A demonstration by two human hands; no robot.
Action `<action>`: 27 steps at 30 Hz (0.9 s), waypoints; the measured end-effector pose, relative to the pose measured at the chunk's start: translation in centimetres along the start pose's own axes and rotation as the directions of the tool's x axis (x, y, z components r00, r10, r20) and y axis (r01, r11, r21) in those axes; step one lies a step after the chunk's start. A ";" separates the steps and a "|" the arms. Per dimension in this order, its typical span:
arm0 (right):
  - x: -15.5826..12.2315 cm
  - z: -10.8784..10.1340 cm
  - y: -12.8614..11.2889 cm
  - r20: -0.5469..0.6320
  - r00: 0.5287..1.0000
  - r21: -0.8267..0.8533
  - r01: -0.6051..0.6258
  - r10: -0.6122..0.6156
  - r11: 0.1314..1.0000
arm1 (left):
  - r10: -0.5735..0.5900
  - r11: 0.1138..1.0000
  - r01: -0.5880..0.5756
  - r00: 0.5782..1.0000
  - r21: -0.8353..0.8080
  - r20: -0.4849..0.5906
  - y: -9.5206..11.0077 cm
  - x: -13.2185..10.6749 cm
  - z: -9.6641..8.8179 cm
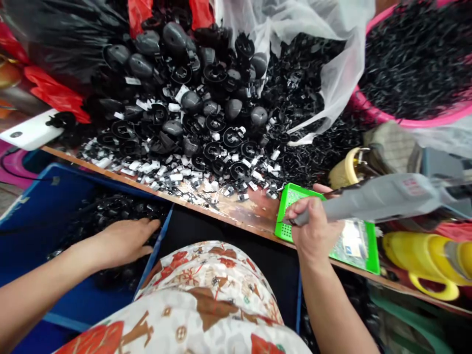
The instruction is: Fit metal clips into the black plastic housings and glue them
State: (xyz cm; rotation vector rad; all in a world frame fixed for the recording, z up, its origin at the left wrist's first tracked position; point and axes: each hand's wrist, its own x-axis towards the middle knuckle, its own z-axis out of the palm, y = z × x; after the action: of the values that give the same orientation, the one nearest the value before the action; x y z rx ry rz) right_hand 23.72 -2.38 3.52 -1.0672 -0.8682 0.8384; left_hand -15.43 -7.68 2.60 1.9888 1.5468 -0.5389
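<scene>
My left hand reaches into a blue bin on the left. Its fingers are stretched out, palm down, over shiny black plastic parts, with nothing visibly gripped. My right hand is closed around the front end of a grey electric screwdriver. The tool's body points off to the right, and its thin tip sticks out left of my fingers. Under that hand lies a bright green tray of small metal pieces and a clear bag.
Black domed shells and small white-and-black pieces are heaped along the wooden bench edge. A pink basin of black strips stands back right. A yellow mug and a cream cup are at right.
</scene>
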 end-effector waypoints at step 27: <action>-4.4 5.9 3.0 0.688 0.668 -0.699 0.507 0.282 0.505 | 0.232 0.972 -0.216 0.807 0.093 -0.543 10.4 9.8 -3.5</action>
State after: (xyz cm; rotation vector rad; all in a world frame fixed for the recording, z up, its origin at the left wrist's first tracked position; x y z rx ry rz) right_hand 16.11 -3.35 1.32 -1.5052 -2.2626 0.6777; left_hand -2.99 0.02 1.12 2.4463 1.5784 0.1384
